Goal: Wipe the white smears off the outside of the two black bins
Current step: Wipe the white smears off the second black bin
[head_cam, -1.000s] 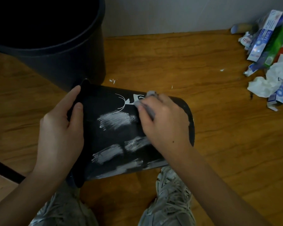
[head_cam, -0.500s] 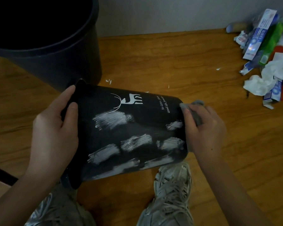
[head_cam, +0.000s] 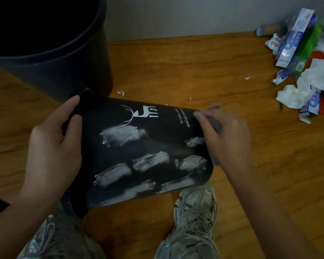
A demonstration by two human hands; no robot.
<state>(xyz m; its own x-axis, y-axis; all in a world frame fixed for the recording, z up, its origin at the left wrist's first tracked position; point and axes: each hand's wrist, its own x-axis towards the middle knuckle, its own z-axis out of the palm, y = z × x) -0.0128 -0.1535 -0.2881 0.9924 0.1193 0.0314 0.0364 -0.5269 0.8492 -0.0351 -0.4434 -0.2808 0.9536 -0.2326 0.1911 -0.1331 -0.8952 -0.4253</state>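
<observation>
On the floor, small bin (head_cam: 138, 152): we tip it sideways, smears (head_cam: 123, 136) upward.
Left hand (head_cam: 52, 146): grips rim, steadying.
Right hand (head_cam: 226, 135): pinches grey cloth (head_cam: 213, 124) at base, ready to wipe.

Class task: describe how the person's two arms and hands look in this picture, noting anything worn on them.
Both forearms are bare as far as the frame shows: no sleeves, gloves, watch or rings appear on the left hand or the right hand. Fingernails are short and unpainted. The dim light hides finer marks.
</observation>
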